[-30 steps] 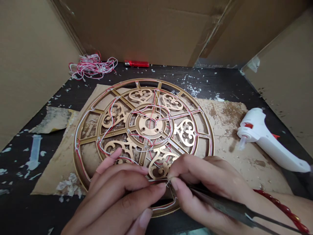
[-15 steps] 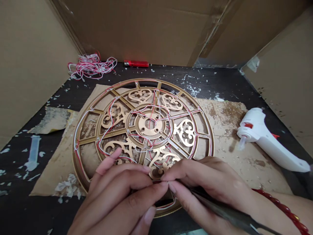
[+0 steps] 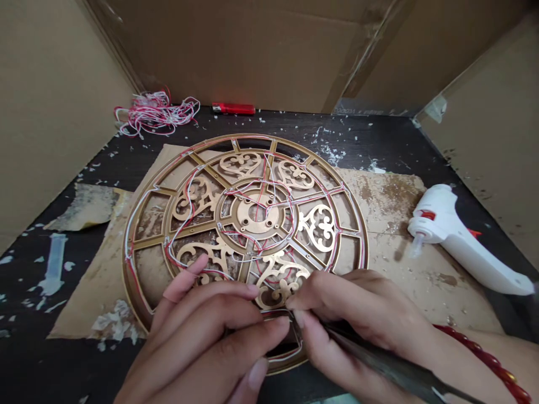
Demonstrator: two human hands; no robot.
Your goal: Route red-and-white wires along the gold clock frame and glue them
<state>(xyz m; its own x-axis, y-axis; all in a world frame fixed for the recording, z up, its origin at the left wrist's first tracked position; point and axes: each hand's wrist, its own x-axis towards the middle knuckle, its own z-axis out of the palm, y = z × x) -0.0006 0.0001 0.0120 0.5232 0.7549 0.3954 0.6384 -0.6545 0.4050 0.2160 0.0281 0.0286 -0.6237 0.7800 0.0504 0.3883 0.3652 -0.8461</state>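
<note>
Down at the near edge of the gold wheel frame (image 3: pixel 246 224), both hands are crowded onto one spot. My left hand (image 3: pixel 206 342) has its fingers pressed together with the tips bearing on the rim, which looks like it's there to keep the frame and the thin wire (image 3: pixel 290 352) from shifting. My right hand (image 3: pixel 362 320) is closed around a pair of dark tweezers (image 3: pixel 379 363), held pencil-style so the tip reaches right where the left fingertips are (I can't tell whether the tip actually has the wire). Red and white wires are threaded all round the spokes and rings of the frame.

The frame lies flat on a scrap of cardboard (image 3: pixel 391 207), probably to save the black worktop (image 3: pixel 379 143) from glue, though dried white bits are scattered everywhere anyway. A white glue gun (image 3: pixel 455 238) is on its side to the right, well apart from the hands. At the back there's a tangle of spare wire (image 3: pixel 154 112) and a red lighter (image 3: pixel 233 108). Cardboard walls (image 3: pixel 50 112) box in the space on three sides.
</note>
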